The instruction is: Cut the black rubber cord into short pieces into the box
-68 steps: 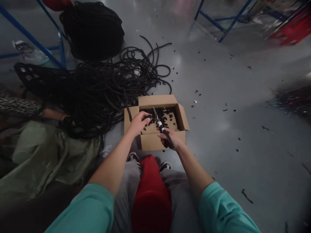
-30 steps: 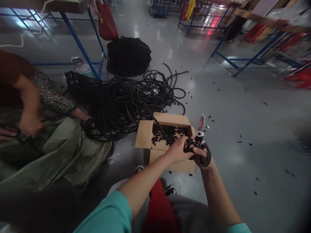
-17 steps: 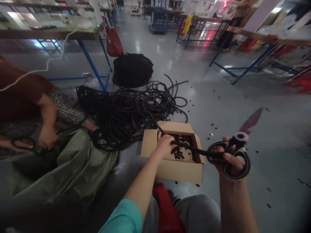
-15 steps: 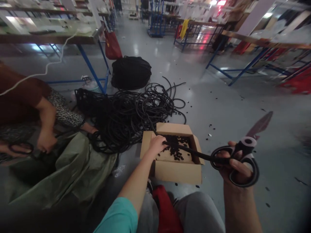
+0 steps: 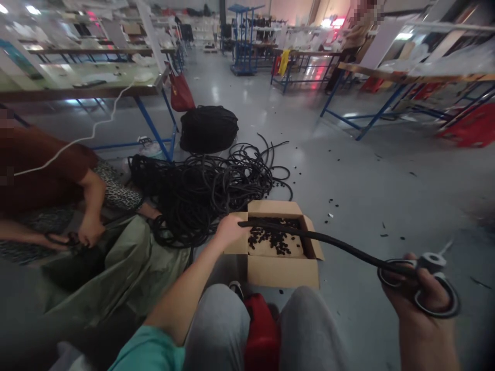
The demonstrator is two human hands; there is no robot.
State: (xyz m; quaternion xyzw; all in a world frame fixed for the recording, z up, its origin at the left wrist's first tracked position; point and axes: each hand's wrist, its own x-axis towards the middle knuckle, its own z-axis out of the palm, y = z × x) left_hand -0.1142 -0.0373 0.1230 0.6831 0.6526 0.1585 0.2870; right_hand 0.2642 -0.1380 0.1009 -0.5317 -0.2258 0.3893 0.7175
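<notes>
My left hand is closed around a black cord at the left side of an open cardboard box. From there the cord runs over the box to my right hand, which grips its other end along with a pair of scissors. My fingers sit in the scissors' black-and-white handle loops; the blades point away and show only faintly. Small black cut pieces lie inside the box. Behind it spreads a tangled heap of black cord.
A co-worker's hands handle black cord over a green sack at left. A black bundle stands beyond the heap, near a blue-legged table. Black scraps dot the grey floor. A red seat is between my knees.
My right hand has moved right with the scissors and cord end, stretching more cord across the box. My left hand has shifted slightly left. The camera view has tilted up a little.
</notes>
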